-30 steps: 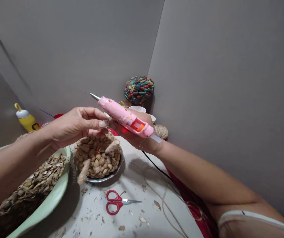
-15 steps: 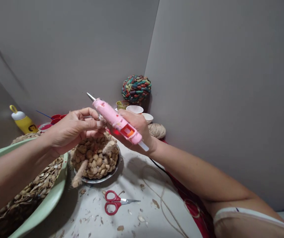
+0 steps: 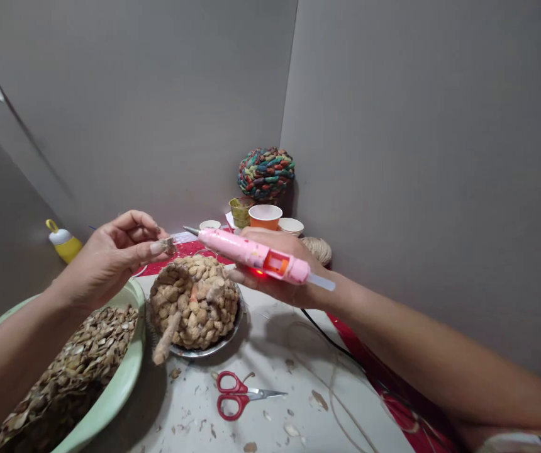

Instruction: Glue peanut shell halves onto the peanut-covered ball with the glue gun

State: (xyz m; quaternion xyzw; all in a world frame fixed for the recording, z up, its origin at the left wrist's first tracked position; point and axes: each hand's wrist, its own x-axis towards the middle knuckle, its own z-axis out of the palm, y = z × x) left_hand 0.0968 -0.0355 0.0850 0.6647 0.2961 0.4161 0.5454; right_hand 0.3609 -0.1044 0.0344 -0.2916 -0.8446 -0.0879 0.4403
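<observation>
Pinched between thumb and fingers, a small brown flake (image 3: 170,244) sits at the tips of the left hand (image 3: 110,251), while the right hand (image 3: 292,290) is wrapped around a pink glue gun (image 3: 233,244), a red light glowing beneath it. Half a second ago the two hands were close together and the gun slanted up over the left fingers; now they have drawn apart, and the gun lies flatter, its metal nozzle (image 3: 191,230) aimed toward the flake, near it but not touching. That parting leaves the flake free of the right hand, with the nozzle facing it, and uncovers more of the knobbly brown bowl (image 3: 204,321), which rests below, between the hands, in a metal dish (image 3: 214,351). Whether any glue is on the flake, I cannot tell. Red-handled scissors (image 3: 233,396) lie nearer on the table (image 3: 190,434), beside the green basin (image 3: 131,365) of shells (image 3: 103,343).
</observation>
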